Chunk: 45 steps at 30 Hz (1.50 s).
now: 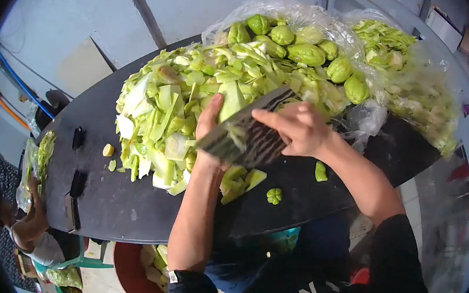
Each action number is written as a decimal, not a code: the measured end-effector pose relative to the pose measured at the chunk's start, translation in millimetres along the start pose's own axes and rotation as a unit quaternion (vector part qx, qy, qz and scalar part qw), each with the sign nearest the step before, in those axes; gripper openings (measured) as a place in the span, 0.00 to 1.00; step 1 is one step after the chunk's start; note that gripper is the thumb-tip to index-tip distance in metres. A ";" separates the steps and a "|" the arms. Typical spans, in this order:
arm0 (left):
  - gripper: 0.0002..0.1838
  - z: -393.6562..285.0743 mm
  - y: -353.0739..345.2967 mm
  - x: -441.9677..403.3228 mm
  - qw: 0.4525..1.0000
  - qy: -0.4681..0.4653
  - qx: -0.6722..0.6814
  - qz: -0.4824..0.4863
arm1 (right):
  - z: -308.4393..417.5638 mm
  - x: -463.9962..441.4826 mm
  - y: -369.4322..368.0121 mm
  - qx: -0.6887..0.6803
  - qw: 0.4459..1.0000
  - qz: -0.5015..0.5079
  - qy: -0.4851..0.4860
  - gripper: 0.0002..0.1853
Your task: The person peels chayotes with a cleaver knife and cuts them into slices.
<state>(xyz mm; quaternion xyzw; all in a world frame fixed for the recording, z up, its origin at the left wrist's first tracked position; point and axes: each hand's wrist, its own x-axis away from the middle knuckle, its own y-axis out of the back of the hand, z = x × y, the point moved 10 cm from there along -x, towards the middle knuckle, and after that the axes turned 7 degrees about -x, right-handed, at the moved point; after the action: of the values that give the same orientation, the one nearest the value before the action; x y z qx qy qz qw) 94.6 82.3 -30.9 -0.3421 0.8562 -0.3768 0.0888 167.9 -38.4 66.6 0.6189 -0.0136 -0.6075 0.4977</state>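
At center frame, your curled left hand [209,121] cups a pale-green chayote [231,99]; your right hand [302,129] grips a broad blade [262,145], forefinger extended.

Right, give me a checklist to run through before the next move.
1. Knife held by the right hand: ok, the index finger lies along the blade.
2. Pale green piece held by the left hand: ok.
3. Left fingers clear of the cutting edge: cannot tell, the blade hides part of that hand.
4. Table clear near the person: not ok, loose green bits lie there.
5. Whole chayotes available: ok, several sit beyond the cut heap.
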 end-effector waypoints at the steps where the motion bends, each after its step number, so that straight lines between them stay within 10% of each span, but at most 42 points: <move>1: 0.25 -8.6 0.3 1.9 0.998 -0.046 -0.047 -0.022 | 6.4 -3.7 -0.5 0.005 1.000 0.006 0.017 0.29; 8: 0.21 -19.5 -27.7 16.5 0.992 -0.074 -0.102 0.000 | -67.1 15.7 -1.9 -0.005 0.976 -0.017 -0.219 0.29; 12: 0.24 -10.8 -21.8 17.9 0.997 -0.023 0.002 -0.080 | -27.1 4.2 -4.3 0.023 0.996 0.006 -0.089 0.32; 19: 0.24 -13.5 -15.8 8.3 0.995 -0.051 0.060 0.058 | 32.8 -4.2 -3.3 0.084 0.991 -0.029 0.102 0.36; 25: 0.23 -11.5 -10.0 3.8 0.995 -0.039 0.075 0.047 | 29.9 -1.5 -3.2 0.104 0.988 -0.041 0.109 0.36; 28: 0.24 -22.3 -19.9 21.5 0.995 -0.075 0.045 -0.051 | -27.3 1.9 -0.3 0.049 0.996 -0.048 -0.063 0.33; 31: 0.25 -25.3 -39.5 15.5 0.979 -0.055 0.107 0.163 | -43.4 6.7 8.7 0.045 0.993 -0.032 -0.106 0.32; 33: 0.25 -15.1 -9.8 12.2 0.998 -0.050 0.038 -0.028 | -27.2 1.2 9.7 0.046 0.997 -0.033 -0.060 0.32; 36: 0.26 -9.0 -37.5 9.9 0.973 0.021 0.122 0.197 | 10.9 -5.4 6.8 0.026 0.999 -0.018 0.035 0.34; 38: 0.25 -4.8 -26.7 13.1 0.991 -0.001 0.097 0.096 | 9.6 -2.7 5.8 0.018 0.996 -0.049 0.069 0.32; 41: 0.22 -13.3 -24.5 16.3 0.999 -0.050 0.002 0.019 | -55.0 5.6 6.5 0.032 0.981 -0.039 -0.185 0.27; 45: 0.21 -14.0 -34.3 16.3 0.996 -0.052 0.038 0.057 | -70.1 13.9 9.6 -0.012 0.977 -0.035 -0.212 0.26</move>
<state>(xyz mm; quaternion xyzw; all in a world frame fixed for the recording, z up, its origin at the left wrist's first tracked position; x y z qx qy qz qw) 94.4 63.3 4.8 -0.3080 0.8537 -0.3851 0.1677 230.8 -9.9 46.0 0.4700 -0.0899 -0.7423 0.4690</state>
